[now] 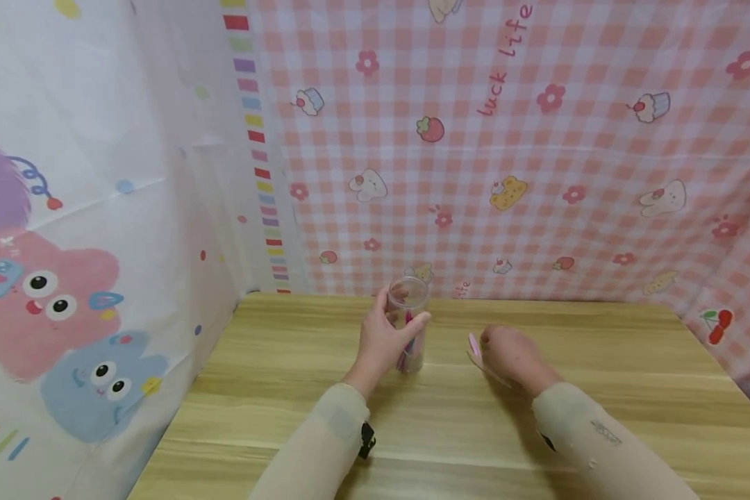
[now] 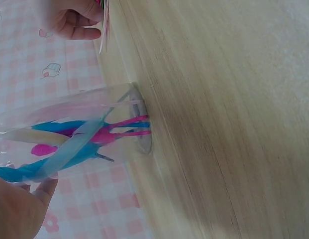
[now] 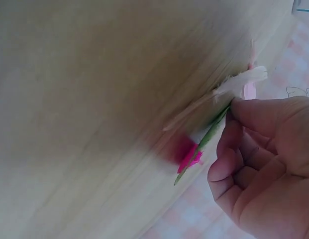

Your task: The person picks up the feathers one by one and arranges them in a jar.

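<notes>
A tall clear plastic cylinder stands upright on the table. My left hand grips it from the left, thumb across the near side. Inside lie several pink and blue feathers, their thin quills reaching down to the base. To the right of the cylinder, apart from it, my right hand is low over the table. Its thumb and finger pinch a green feather. Alongside it in the right wrist view are a white feather and a bright pink feather. A pale pink feather shows beside the fingertips.
The wood-grain table ends at a pink checked cloth hanging behind it. A white cloth with cartoon figures hangs on the left. Black bands circle the wrists over light sleeves.
</notes>
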`<act>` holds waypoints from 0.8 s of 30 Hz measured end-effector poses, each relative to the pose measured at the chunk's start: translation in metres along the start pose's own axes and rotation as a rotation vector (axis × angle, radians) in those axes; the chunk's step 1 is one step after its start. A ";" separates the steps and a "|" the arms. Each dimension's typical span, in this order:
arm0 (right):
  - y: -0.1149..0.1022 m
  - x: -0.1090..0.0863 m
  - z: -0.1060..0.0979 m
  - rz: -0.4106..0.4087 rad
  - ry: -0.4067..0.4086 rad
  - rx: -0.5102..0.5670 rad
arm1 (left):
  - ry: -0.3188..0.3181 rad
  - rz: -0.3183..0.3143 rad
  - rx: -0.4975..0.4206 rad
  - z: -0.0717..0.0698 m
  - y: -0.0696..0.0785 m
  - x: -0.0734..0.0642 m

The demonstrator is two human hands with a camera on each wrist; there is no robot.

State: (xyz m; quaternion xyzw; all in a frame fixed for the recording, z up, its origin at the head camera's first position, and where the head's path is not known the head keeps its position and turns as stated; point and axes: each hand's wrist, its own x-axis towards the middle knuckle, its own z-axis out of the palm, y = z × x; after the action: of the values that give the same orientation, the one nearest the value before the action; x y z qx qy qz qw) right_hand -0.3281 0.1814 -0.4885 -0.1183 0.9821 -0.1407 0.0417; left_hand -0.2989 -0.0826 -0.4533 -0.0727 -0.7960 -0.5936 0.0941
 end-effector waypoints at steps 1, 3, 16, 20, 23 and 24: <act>0.000 0.000 0.000 -0.005 -0.004 -0.007 | 0.002 0.002 0.002 0.000 0.000 0.000; -0.001 -0.001 -0.001 -0.005 -0.021 -0.011 | 0.002 0.008 0.005 0.000 0.001 0.000; -0.020 -0.008 -0.058 -0.089 0.018 0.420 | 0.002 0.007 0.007 -0.002 0.000 0.000; -0.027 -0.006 -0.067 -0.068 0.040 0.319 | 0.013 0.013 0.010 -0.003 0.000 0.002; -0.020 -0.007 -0.058 -0.017 -0.015 0.080 | 0.017 0.017 0.010 -0.004 -0.001 0.002; -0.015 -0.008 -0.052 0.002 -0.041 0.010 | 0.014 0.017 0.011 -0.004 -0.001 0.002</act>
State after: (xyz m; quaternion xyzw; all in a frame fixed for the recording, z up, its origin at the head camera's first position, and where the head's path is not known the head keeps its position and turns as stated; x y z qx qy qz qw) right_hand -0.3228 0.1834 -0.4342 -0.1201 0.9804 -0.1432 0.0625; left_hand -0.3008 -0.0865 -0.4530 -0.0748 -0.7978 -0.5890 0.1052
